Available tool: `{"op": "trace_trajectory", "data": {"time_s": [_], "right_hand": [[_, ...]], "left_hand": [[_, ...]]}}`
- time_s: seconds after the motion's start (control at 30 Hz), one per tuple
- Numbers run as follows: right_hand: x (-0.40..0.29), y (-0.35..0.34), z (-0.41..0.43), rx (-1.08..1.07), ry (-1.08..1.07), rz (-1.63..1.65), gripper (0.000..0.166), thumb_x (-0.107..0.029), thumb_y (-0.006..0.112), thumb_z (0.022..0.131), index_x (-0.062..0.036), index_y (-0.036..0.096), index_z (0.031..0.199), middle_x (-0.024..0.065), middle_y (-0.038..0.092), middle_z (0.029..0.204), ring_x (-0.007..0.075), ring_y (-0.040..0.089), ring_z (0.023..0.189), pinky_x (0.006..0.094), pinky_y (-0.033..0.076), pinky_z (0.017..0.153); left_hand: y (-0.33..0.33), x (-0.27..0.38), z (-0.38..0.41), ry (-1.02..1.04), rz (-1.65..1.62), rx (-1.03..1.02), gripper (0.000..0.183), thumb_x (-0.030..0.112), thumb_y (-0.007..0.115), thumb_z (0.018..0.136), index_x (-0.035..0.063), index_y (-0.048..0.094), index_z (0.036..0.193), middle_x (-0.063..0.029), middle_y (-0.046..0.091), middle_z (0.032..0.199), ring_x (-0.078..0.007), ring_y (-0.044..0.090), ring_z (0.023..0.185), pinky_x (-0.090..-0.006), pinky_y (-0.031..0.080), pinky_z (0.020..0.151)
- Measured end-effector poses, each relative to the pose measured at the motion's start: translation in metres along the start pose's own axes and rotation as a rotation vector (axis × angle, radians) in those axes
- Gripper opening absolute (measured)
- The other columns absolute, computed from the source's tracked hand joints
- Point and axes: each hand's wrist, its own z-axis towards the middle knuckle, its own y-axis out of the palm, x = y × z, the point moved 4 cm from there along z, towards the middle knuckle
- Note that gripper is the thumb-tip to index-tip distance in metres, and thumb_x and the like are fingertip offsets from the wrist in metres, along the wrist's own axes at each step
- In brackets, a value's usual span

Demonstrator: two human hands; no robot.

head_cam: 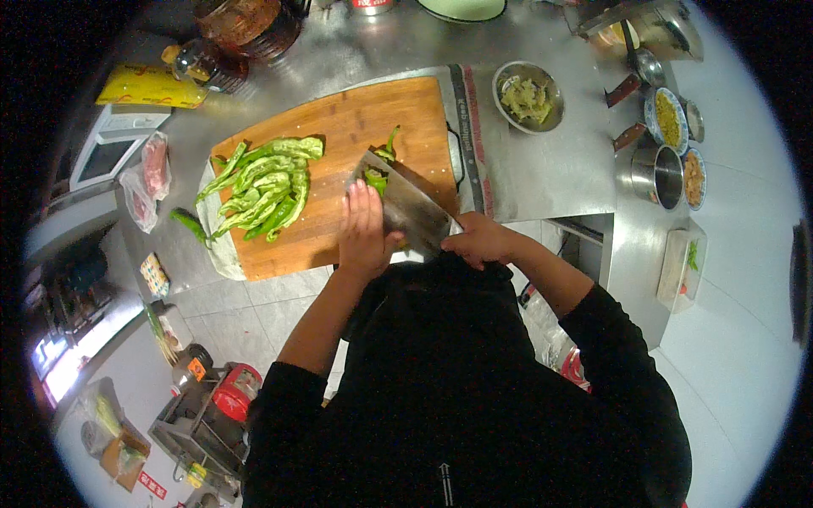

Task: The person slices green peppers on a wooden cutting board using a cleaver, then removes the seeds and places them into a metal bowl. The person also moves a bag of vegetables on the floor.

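Observation:
A wooden cutting board [343, 127] lies on the steel counter before me. My right hand [479, 240] is closed around the handle of a cleaver [416, 213], whose broad blade lies slanted over the board's right part. My left hand [366, 232] rests at the blade's left edge, fingers extended together, beside a piece of green pepper [376, 180]; whether it presses on the blade or the pepper I cannot tell. A pepper stem end [392, 143] lies just beyond the blade. Opened green peppers [270, 184] are piled on the board's left part.
Right of the board stands a steel bowl [527, 98] with pale green scraps. Farther right are a steel pot [657, 178], patterned bowls [667, 120] and a plastic container [679, 273]. To the left lie a whole green pepper [188, 223] and bagged meat [154, 168]; a bottle [206, 63] is behind.

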Motion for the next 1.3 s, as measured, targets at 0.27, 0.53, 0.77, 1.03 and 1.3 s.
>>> {"op": "trace_trajectory", "data": {"time_s": [0.27,0.53,0.77,1.03,1.3], "right_hand": [[0.000,0.040,0.025,0.196,-0.302,-0.249,0.032,-0.027,0.062,0.092,-0.0010,0.060,0.110,0.0150,0.063,0.069,0.0252,0.061,0.052,0.0396,0.050,0.051],[0.013,0.070,0.059,0.400,-0.255,-0.406,0.031,-0.021,0.058,0.091,-0.0014,0.061,0.115,0.0272,0.068,0.098,0.0467,0.063,0.098,0.0536,0.051,0.083],[-0.035,0.034,-0.005,0.491,-0.227,-0.386,0.033,-0.022,0.060,0.090,-0.0019,0.060,0.117,0.0253,0.068,0.093,0.0440,0.065,0.090,0.0496,0.052,0.080],[-0.062,-0.050,0.004,0.988,-0.543,-0.751,0.045,-0.018,0.063,0.087,-0.0089,0.057,0.130,0.0233,0.067,0.107,0.0421,0.066,0.090,0.0496,0.053,0.078],[-0.048,-0.074,0.057,0.980,-0.489,-0.791,0.036,-0.014,0.066,0.084,-0.0118,0.060,0.120,0.0209,0.065,0.111,0.0419,0.064,0.096,0.0493,0.053,0.079]], "left_hand": [[0.004,0.003,-0.013,-0.040,0.045,0.080,0.090,0.057,0.044,0.095,-0.0150,0.024,0.147,-0.0398,0.022,0.153,-0.0519,0.020,0.145,-0.0599,0.012,0.119],[0.004,0.001,-0.019,-0.171,-0.003,0.100,0.085,0.049,0.046,0.098,-0.0138,0.021,0.149,-0.0402,0.018,0.154,-0.0527,0.017,0.146,-0.0575,0.012,0.120],[-0.031,-0.029,-0.025,-0.270,0.137,0.096,0.074,0.026,0.068,0.087,-0.0066,0.038,0.145,-0.0271,0.031,0.156,-0.0468,0.021,0.148,-0.0581,0.020,0.118],[-0.051,-0.048,0.006,-0.798,0.058,-0.154,0.064,0.017,0.071,0.075,0.0094,0.052,0.136,-0.0184,0.057,0.131,-0.0414,0.057,0.116,-0.0480,0.051,0.093],[-0.109,-0.047,0.009,-0.548,-0.065,0.311,0.039,0.011,0.074,0.072,0.0051,0.069,0.110,-0.0170,0.065,0.100,-0.0381,0.064,0.092,-0.0442,0.053,0.081]]}}
